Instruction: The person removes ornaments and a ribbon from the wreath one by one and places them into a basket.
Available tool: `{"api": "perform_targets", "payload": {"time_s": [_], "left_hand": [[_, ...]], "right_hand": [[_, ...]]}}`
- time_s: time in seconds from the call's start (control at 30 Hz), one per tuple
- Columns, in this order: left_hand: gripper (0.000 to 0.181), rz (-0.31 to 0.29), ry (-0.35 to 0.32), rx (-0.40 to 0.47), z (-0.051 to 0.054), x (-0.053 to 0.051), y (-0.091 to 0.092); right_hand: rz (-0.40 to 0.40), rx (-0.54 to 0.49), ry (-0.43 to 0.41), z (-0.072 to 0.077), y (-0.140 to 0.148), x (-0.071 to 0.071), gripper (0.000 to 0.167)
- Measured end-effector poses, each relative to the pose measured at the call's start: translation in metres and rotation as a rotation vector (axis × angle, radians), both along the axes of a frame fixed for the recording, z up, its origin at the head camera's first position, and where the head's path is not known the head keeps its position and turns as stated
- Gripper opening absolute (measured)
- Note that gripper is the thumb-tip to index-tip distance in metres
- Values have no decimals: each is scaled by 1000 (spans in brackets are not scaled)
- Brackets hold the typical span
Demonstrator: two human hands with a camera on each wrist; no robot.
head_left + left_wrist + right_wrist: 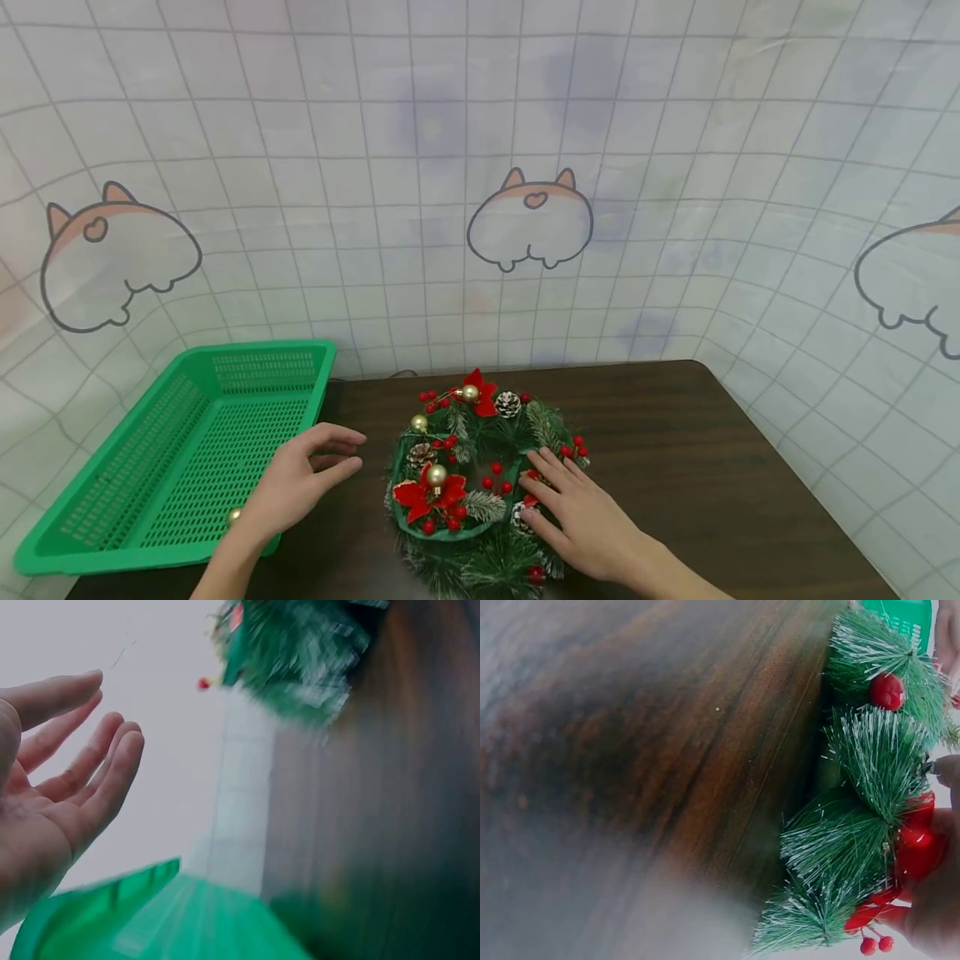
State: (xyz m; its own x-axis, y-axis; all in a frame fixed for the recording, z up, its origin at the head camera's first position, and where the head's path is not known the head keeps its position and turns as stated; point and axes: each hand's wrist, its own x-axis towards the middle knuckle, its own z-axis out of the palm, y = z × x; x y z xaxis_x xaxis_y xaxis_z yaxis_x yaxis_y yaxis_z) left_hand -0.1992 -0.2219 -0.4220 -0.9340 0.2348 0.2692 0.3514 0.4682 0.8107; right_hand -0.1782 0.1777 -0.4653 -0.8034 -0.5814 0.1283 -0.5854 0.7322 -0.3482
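A Christmas wreath (pixel 487 562) of frosted green needles lies on the dark table, trimmed with red flowers, berries, pine cones and gold balls. A green band runs round part of its left half, by a red poinsettia (pixel 408 498) with a gold ball (pixel 437 475) at its centre. My right hand (pixel 588 521) rests on the wreath's right side, fingers spread; in the right wrist view, fingers (pixel 937 892) touch its red petals (pixel 919 851). My left hand (pixel 300 475) hovers between the wreath and the green basket, fingers loosely bent around nothing, as the left wrist view also shows.
The green plastic basket (pixel 327 371) stands at the left, with a gold ball (pixel 234 517) near its front wall. Dark wood tabletop (pixel 712 475) extends right of the wreath. Behind hangs a white grid-patterned cloth (pixel 375 208) with cartoon animals.
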Motion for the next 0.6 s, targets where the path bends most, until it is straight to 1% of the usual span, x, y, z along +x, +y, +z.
{"api": "perform_targets", "payload": {"time_s": [0.13, 0.2, 0.33, 0.43, 0.6], "left_hand": [[22, -87, -38, 37, -8, -8, 18], [22, -127, -46, 50, -10, -10, 25], [22, -189, -52, 61, -14, -14, 37], [22, -221, -57, 64, -16, -16, 44], [22, -246, -74, 59, -19, -19, 52]], "right_hand": [[0, -1, 6, 1, -1, 0, 58], [2, -1, 8, 2, -1, 0, 58], [4, 5, 12, 0, -1, -1, 59], [3, 9, 15, -1, 0, -1, 58], [4, 9, 8, -1, 0, 0, 59]]}}
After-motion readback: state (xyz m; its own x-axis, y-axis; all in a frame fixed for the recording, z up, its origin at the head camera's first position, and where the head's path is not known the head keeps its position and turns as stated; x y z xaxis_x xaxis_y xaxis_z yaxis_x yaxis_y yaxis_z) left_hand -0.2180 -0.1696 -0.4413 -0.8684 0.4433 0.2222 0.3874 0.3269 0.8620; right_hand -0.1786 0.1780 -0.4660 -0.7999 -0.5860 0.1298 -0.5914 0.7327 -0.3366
